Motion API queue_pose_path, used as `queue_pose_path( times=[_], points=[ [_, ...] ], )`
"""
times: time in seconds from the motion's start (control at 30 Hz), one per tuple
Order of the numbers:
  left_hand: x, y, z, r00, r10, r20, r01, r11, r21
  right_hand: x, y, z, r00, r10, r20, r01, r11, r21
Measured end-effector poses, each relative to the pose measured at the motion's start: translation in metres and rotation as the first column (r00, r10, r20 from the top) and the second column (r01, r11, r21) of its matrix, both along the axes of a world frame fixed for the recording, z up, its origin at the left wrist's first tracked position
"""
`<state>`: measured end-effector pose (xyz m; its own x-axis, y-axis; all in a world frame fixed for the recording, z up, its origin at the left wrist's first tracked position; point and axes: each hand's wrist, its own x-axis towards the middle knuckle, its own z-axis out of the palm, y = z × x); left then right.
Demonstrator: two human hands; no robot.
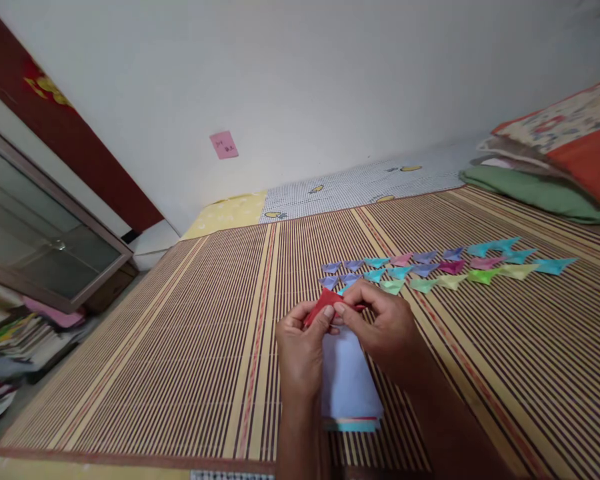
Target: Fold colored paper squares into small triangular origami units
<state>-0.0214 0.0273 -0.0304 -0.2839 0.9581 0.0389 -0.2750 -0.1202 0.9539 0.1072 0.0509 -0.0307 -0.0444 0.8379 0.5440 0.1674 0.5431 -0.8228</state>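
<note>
Between my two hands is a piece of red folded paper [326, 303], raised over the mat. My left hand [303, 340] pinches its left side between thumb and fingers. On the other side, my right hand [380, 327] grips the paper with thumb and forefinger, the two thumbs close together. Beneath my wrists lies a stack of paper sheets [350, 380], pale lavender on top with other colours at the lower edge. Just beyond my hands, rows of small folded paper pieces [451, 267] in blue, purple, pink, green and yellow spread to the right.
A striped bamboo mat [180, 347] covers the bed. Folded bedding [540, 193] and an orange patterned pillow [580, 133] are piled at the far right. A pink note [224, 145] is on the wall. At left stand a glass-door cabinet [45, 227] and stacked books [20, 337].
</note>
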Motion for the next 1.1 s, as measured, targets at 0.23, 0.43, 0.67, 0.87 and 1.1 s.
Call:
queue_pose_path(
  times=[0.23, 0.43, 0.67, 0.87, 1.1],
  points=[
    [-0.005, 0.001, -0.004, 0.995, -0.028, 0.101, 0.026, 0.999, 0.021, 0.009, 0.006, -0.007, 0.967, 0.170, -0.189, -0.213, 0.948, -0.236],
    [-0.003, -0.001, -0.002, 0.997, 0.068, -0.041, -0.065, 0.996, 0.059, 0.004, 0.007, -0.012, 0.960, 0.153, -0.235, -0.216, 0.938, -0.270],
    [0.000, -0.005, 0.000, 0.966, 0.160, -0.204, -0.139, 0.984, 0.113, 0.000, 0.006, -0.012, 0.971, 0.151, -0.188, -0.202, 0.933, -0.297],
    [-0.002, -0.002, -0.003, 0.976, 0.134, -0.171, -0.120, 0.989, 0.089, 0.003, 0.010, -0.020, 0.953, 0.167, -0.254, -0.237, 0.932, -0.274],
    [-0.004, 0.002, -0.010, 0.994, 0.094, -0.055, -0.091, 0.994, 0.052, 0.019, 0.015, -0.022, 0.954, 0.220, -0.205, -0.271, 0.923, -0.272]
  ],
)
